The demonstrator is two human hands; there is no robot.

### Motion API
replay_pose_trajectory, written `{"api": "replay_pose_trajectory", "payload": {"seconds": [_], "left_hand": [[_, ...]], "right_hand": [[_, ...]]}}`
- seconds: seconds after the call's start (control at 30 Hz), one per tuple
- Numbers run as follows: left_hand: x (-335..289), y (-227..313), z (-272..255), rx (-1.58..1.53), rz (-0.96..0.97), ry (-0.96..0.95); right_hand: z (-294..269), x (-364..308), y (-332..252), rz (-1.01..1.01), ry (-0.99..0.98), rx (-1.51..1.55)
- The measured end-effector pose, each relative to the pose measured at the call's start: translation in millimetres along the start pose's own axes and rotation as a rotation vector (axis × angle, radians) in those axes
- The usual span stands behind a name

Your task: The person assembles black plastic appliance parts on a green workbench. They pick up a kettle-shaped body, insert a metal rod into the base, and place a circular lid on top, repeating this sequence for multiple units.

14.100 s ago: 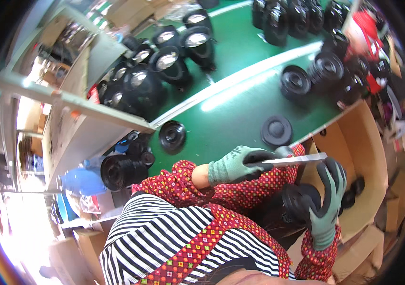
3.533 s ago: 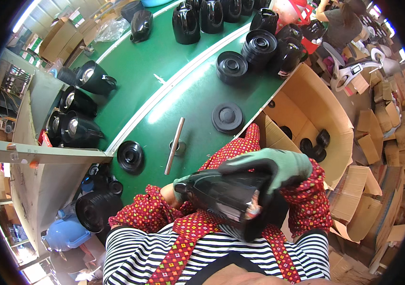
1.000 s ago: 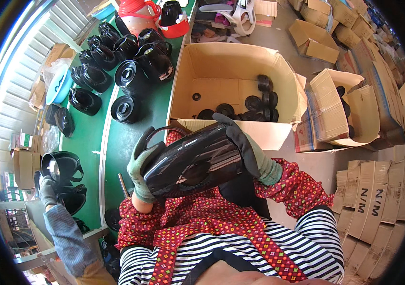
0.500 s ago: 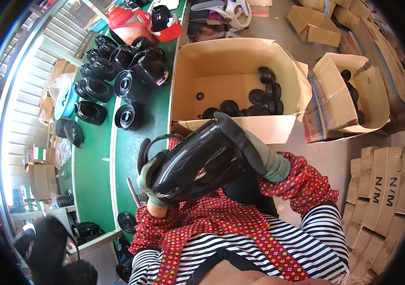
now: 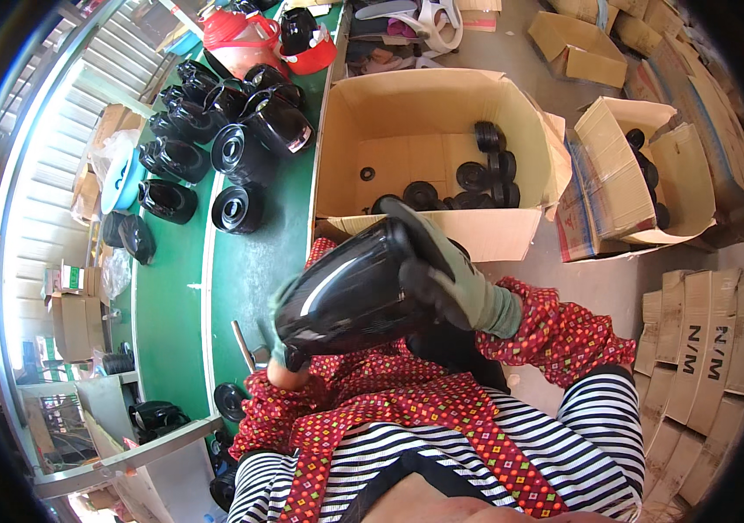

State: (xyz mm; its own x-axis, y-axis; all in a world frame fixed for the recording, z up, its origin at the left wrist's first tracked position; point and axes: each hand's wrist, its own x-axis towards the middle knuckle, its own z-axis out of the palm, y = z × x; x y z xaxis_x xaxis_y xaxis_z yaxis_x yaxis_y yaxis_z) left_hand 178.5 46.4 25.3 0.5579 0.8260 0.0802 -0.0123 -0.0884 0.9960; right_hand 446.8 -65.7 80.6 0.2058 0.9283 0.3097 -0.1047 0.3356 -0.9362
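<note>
A glossy black plastic jug [image 5: 346,292] lies tilted across my lap, between my two gloved hands. My right hand [image 5: 455,279], in a grey-green glove with dark fingers, is closed around the wide round end. At the narrower end, my left hand [image 5: 279,307] grips from the far side; most of its fingers are hidden behind the jug. The handle is out of sight now. On the green table to the left stand several similar black jugs [image 5: 278,124], some lying with their round bases [image 5: 237,209] toward me.
Beyond my hands stands an open cardboard box [image 5: 424,105] holding several black round parts [image 5: 472,177]. A smaller open box [image 5: 599,187] is to its right. Stacked cartons [image 5: 695,340] line the right side. A red jug [image 5: 237,39] stands at the table's far end.
The jug has turned in my hands, taking its handle out of view. My right hand has shifted its fingers around the wide end. A dark shape at lower left has gone.
</note>
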Motion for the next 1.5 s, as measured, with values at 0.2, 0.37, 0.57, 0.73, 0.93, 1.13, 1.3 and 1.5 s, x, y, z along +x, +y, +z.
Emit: {"api": "replay_pose_trajectory", "payload": {"seconds": [0.2,0.37,0.57,0.73,0.93,1.13,1.3,1.5], "left_hand": [[-6,112,-14,0.362,0.071,0.045],[-30,73,-50,-0.129,-0.037,0.109],[-60,46,-72,0.203,0.160,0.065],[-72,145,-54,0.606,0.275,0.070],[-67,92,-53,0.088,-0.026,-0.283],[-74,50,-71,-0.208,-0.035,-0.084],[-35,67,-93,0.280,0.129,0.087],[-66,52,-86,0.598,0.299,0.079]], "right_hand": [[16,-14,5,0.670,-0.058,0.574],[26,-29,17,0.371,-0.104,0.359],[70,-16,-19,0.203,-0.146,0.368],[83,-14,6,0.918,-0.074,0.711],[84,-20,-23,-0.531,-0.289,-0.386],[99,-19,6,-0.384,-0.169,0.095],[93,-33,69,0.231,0.055,0.616],[94,-24,56,0.296,0.003,0.449]]}}
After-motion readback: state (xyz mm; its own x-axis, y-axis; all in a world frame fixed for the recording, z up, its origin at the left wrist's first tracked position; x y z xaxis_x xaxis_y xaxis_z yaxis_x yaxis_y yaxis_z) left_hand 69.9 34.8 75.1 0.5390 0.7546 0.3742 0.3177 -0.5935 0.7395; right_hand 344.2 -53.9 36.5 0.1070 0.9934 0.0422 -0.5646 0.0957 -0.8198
